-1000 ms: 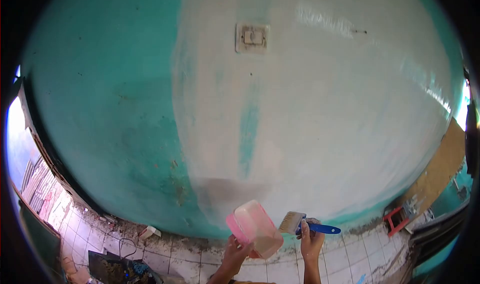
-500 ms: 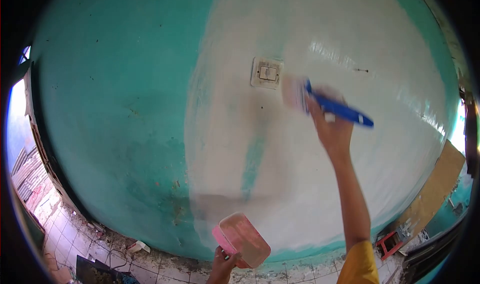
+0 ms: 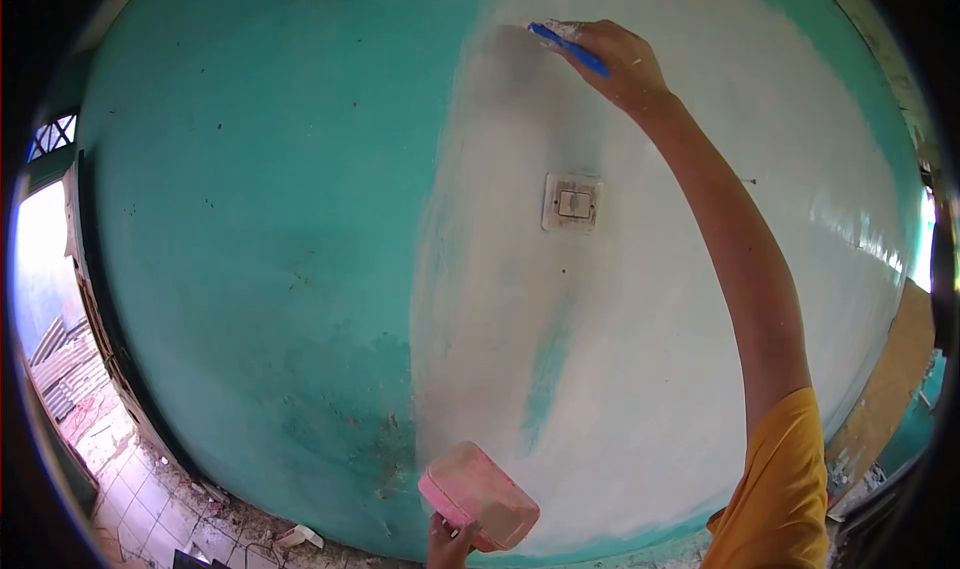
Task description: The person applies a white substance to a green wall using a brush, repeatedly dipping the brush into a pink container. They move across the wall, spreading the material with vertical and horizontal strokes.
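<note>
My right hand (image 3: 622,61) is raised high, its fingers wrapped round a blue-handled paintbrush (image 3: 572,49). The bristles meet the white-painted part of the wall, close to its upper left border with the green paint. Low in front of me, my left hand (image 3: 450,543) grips a pink plastic tub (image 3: 478,497) by its near left side; the tub is tilted and smeared with pale paint. Between the two hands, a light switch (image 3: 573,204) sits on the white area (image 3: 660,299). A streak of green (image 3: 545,379) shows through below it.
Bare green wall (image 3: 290,169) spans the left side. A doorway (image 3: 50,259) opens at far left onto a tiled floor (image 3: 150,504). A brown board (image 3: 885,379) leans at the lower right. A small white object (image 3: 298,537) lies at the wall's foot.
My right hand has carried the paintbrush from beside the light switch up to the upper wall. The view has tilted upward and to the left. My left hand still holds the tub.
</note>
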`<state>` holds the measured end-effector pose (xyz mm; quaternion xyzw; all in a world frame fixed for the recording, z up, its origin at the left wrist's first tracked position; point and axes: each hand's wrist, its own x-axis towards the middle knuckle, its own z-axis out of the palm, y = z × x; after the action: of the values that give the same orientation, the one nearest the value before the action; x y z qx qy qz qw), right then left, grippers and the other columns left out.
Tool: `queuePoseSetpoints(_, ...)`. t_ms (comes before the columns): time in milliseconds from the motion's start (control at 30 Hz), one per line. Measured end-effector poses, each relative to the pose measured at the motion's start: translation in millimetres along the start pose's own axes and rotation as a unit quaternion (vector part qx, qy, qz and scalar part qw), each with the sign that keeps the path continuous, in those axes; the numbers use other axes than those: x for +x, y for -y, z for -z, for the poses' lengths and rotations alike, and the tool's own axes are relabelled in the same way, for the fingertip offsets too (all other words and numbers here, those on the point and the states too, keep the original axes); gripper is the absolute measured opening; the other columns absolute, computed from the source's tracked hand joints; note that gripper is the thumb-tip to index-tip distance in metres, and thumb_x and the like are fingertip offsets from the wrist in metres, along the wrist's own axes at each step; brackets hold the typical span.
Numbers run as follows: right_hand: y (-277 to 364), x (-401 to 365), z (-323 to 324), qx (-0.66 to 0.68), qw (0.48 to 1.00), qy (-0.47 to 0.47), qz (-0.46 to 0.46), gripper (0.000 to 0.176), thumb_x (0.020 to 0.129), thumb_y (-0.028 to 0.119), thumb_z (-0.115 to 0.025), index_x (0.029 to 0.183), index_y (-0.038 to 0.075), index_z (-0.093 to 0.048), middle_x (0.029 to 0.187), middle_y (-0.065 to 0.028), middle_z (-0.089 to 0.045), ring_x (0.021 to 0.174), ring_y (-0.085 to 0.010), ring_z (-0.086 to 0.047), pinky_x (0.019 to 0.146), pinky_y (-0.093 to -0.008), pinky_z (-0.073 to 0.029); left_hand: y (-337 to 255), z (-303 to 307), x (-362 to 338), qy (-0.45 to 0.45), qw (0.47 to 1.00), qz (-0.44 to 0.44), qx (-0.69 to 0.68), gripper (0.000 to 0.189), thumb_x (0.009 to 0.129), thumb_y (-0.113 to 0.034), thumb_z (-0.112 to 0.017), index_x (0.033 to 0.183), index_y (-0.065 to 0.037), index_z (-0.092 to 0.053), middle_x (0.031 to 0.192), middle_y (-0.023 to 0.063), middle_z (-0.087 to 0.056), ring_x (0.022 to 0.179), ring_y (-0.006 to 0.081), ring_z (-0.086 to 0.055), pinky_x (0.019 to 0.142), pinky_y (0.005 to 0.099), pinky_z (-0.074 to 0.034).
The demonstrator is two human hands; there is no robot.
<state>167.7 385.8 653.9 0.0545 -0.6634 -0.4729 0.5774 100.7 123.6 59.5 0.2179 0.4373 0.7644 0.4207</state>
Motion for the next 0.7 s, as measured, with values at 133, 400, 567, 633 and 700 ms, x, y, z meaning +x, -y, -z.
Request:
queuePoseSetpoints(133, 29.1, -26.6, -8.9, -0.004, 0.993, 0.119, 0.008, 0.027, 0.091, 0.020, -0.062, 0.118, 0.022, -0.068, 0.093, -0.0059, -0.071, 0.081, -0.0266, -0.065, 0.073, -0.0377, -0.055, 5.2, 13.4, 12.0, 0.001, 1.000, -0.015, -0.009, 0.055, 0.094, -0.023, -0.065, 0.136, -0.004, -0.036, 0.117, 0.0096, -0.056, 0.095, 0.0182, -0.060, 0.072, 0.0322, -0.053)
queuePoseSetpoints(400, 77.6, -49.1, 7.8, 0.062, 0.908, 0.412, -0.049, 0.047, 0.093, 0.051, -0.053, 0.098, 0.008, -0.073, 0.089, -0.0191, -0.069, 0.085, -0.0352, -0.065, 0.081, -0.0466, -0.051, 11.9, 23.2, 44.0, 0.015, 0.999, -0.031, -0.031, 0.058, 0.094, -0.025, -0.067, 0.136, -0.002, -0.033, 0.113, 0.0086, -0.054, 0.095, 0.0164, -0.058, 0.072, 0.0306, -0.052)
queuePoseSetpoints(567, -1.5, 31.9, -28.1, 0.002, 0.951, 0.271, -0.147, 0.065, 0.084, 0.067, -0.058, 0.093, 0.004, -0.073, 0.090, -0.0188, -0.071, 0.087, -0.0360, -0.068, 0.081, -0.0437, -0.054, 5.3, 26.0, 62.6, 0.022, 0.999, -0.035, -0.035, 0.057, 0.094, -0.024, -0.066, 0.137, -0.003, -0.034, 0.115, 0.0088, -0.054, 0.097, 0.0170, -0.059, 0.073, 0.0311, -0.052)
queuePoseSetpoints(633, -25.3, 60.0, -32.0, -0.092, 0.968, 0.183, -0.146, 0.062, 0.088, 0.064, -0.055, 0.091, 0.005, -0.073, 0.083, -0.0166, -0.071, 0.082, -0.0343, -0.069, 0.079, -0.0439, -0.055, 6.2, 28.5, 65.5, 0.022, 0.999, -0.033, -0.035, 0.057, 0.094, -0.024, -0.066, 0.137, -0.003, -0.034, 0.116, 0.0089, -0.054, 0.097, 0.0172, -0.059, 0.073, 0.0313, -0.053)
queuePoseSetpoints(700, -32.7, 71.9, -33.7, -0.147, 0.980, 0.096, -0.095, 0.056, 0.093, 0.058, -0.052, 0.091, 0.007, -0.073, 0.082, -0.0166, -0.071, 0.081, -0.0332, -0.069, 0.077, -0.0443, -0.055, 7.5, 33.2, 61.8, 0.018, 0.999, -0.028, -0.034, 0.057, 0.094, -0.024, -0.065, 0.137, -0.004, -0.034, 0.117, 0.0090, -0.054, 0.098, 0.0174, -0.059, 0.074, 0.0316, -0.053)
